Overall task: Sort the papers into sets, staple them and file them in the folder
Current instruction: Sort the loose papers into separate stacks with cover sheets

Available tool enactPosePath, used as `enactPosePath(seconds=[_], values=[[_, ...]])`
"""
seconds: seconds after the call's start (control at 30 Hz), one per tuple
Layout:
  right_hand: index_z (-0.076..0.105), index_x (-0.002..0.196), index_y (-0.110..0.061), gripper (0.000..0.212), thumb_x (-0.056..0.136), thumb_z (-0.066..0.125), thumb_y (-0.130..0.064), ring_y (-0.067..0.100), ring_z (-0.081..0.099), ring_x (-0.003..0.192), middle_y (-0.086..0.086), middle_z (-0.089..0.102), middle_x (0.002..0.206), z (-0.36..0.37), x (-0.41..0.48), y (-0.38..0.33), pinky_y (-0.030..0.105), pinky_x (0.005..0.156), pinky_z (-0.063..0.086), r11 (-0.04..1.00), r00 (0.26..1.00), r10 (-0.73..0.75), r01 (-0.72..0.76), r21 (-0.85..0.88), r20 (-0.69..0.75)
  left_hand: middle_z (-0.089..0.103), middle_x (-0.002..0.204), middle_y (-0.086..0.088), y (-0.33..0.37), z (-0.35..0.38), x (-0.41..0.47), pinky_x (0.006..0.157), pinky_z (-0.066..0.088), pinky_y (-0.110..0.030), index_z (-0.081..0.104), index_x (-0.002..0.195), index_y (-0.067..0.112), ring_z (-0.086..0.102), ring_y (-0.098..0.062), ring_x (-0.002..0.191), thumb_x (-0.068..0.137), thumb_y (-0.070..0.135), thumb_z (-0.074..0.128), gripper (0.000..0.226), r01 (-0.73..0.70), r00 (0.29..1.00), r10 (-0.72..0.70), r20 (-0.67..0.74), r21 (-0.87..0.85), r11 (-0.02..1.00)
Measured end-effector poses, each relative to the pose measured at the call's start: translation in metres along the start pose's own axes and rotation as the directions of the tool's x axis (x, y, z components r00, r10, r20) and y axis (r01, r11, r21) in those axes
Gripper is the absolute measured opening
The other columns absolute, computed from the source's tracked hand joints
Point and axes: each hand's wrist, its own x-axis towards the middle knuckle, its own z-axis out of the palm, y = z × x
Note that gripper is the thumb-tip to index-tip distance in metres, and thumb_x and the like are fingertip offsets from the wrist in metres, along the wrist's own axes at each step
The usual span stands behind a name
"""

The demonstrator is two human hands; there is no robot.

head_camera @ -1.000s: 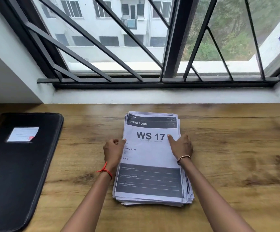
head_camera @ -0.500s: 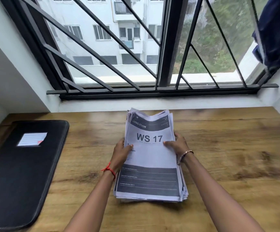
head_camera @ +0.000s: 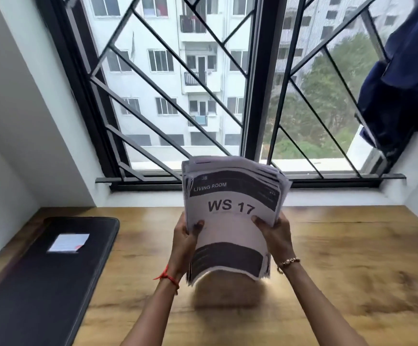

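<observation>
Both hands, left (head_camera: pixel 186 239) and right (head_camera: pixel 275 233), grip the papers (head_camera: pixel 230 221) by the sides, above the bench (head_camera: pixel 340 258). The uneven stack may slip and scatter.

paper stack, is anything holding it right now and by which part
Yes, both hands hold the paper stack up off the table: the left hand grips its left edge and the right hand its right edge, thumbs on the front sheet.

The stack of papers (head_camera: pixel 230 221) is up off the table (head_camera: pixel 340 258), between the left hand (head_camera: pixel 184 242) and right hand (head_camera: pixel 276 237). The folder (head_camera: pixel 40 283) lies on the table, far left. The window (head_camera: pixel 203 83) is behind.
</observation>
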Motion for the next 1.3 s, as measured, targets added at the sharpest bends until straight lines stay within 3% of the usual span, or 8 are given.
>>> enactPosePath(seconds=[0.27,0.43,0.6,0.8,0.93,1.07,1.2,1.3], values=[[0.060,0.089,-0.004,0.014,0.079,0.069,-0.006,0.021,0.060,0.073,0.002,0.063,0.077,0.001,-0.023,0.015,0.016,0.055,0.052,0.996,0.997,0.075,-0.073,-0.048,0.032,0.070,0.095,-0.006,-0.014,-0.011,-0.012,0.073,0.057,-0.034,0.061,0.105,0.011,0.067,-0.021,0.089,0.060,0.051,0.076,0.061,0.085,0.996,-0.085,-0.023,0.006,0.996],[0.061,0.086,-0.002,0.016,0.075,0.073,-0.004,0.020,0.060,0.069,0.007,0.063,0.077,-0.004,-0.026,0.019,0.013,0.051,0.048,0.998,0.998,0.055,-0.054,-0.018,0.008,0.070,0.095,-0.013,-0.019,-0.014,-0.013,0.078,0.057,-0.045,0.063,0.101,0.007,0.066,-0.028,0.089,0.069,0.029,0.072,0.040,0.116,0.993,-0.115,-0.027,0.020,0.993],[0.062,0.084,-0.009,0.020,0.070,0.074,0.000,0.026,0.063,0.074,0.007,0.067,0.082,-0.013,-0.023,0.013,0.018,0.055,0.053,0.982,0.995,0.096,-0.100,0.162,0.032,0.072,0.082,-0.004,-0.017,-0.016,-0.009,0.067,0.057,-0.029,0.067,0.090,0.008,0.067,-0.016,0.074,0.075,0.001,0.073,0.017,0.169,0.985,-0.169,-0.023,0.025,0.985],[0.047,0.119,-0.008,0.065,0.068,0.065,-0.043,0.023,0.056,0.098,0.010,0.056,0.112,-0.013,0.000,-0.046,0.026,0.080,0.048,0.962,0.950,-0.255,0.267,0.049,-0.182,0.073,0.082,-0.003,-0.010,-0.017,-0.003,0.063,0.055,-0.026,0.068,0.091,0.007,0.068,-0.015,0.074,0.074,-0.005,0.070,0.021,0.169,0.986,-0.169,-0.009,-0.004,0.986],[0.041,0.126,-0.005,0.059,0.078,0.060,-0.032,0.018,0.045,0.119,0.018,0.052,0.126,0.002,0.018,-0.102,0.029,0.102,0.035,0.599,0.631,-0.773,0.686,-0.414,-0.072,0.073,0.088,-0.009,-0.009,-0.019,-0.002,0.064,0.055,-0.027,0.067,0.098,0.001,0.067,-0.020,0.078,0.068,-0.003,0.077,0.032,0.175,0.984,-0.174,0.026,-0.042,0.984],[0.038,0.129,-0.008,0.055,0.087,0.049,-0.043,0.023,0.040,0.128,0.018,0.051,0.133,0.038,0.019,-0.124,0.045,0.108,0.028,0.216,0.387,-0.877,0.846,-0.488,0.285,0.073,0.092,-0.010,-0.007,-0.022,-0.003,0.066,0.056,-0.029,0.068,0.100,0.004,0.069,-0.022,0.082,0.062,0.008,0.081,0.040,0.185,0.981,-0.182,0.064,-0.042,0.982],[0.048,0.129,-0.012,0.062,0.087,0.038,-0.056,0.023,0.050,0.123,0.008,0.056,0.130,0.064,0.008,-0.106,0.049,0.107,0.021,0.034,0.398,-0.701,0.848,-0.530,0.591,0.073,0.084,-0.005,-0.004,-0.023,-0.004,0.065,0.056,-0.027,0.068,0.097,0.005,0.069,-0.019,0.077,0.060,0.011,0.081,0.040,0.193,0.979,-0.191,0.071,-0.014,0.981],[0.050,0.127,-0.011,0.060,0.085,0.041,-0.054,0.022,0.053,0.113,0.005,0.059,0.121,0.069,0.005,-0.098,0.045,0.102,0.027,0.043,0.417,-0.681,0.843,-0.535,0.602,0.073,0.082,-0.006,-0.004,-0.024,-0.004,0.063,0.054,-0.026,0.069,0.095,0.003,0.068,-0.017,0.074,0.057,0.009,0.077,0.039,0.202,0.977,-0.201,0.077,-0.001,0.979]])
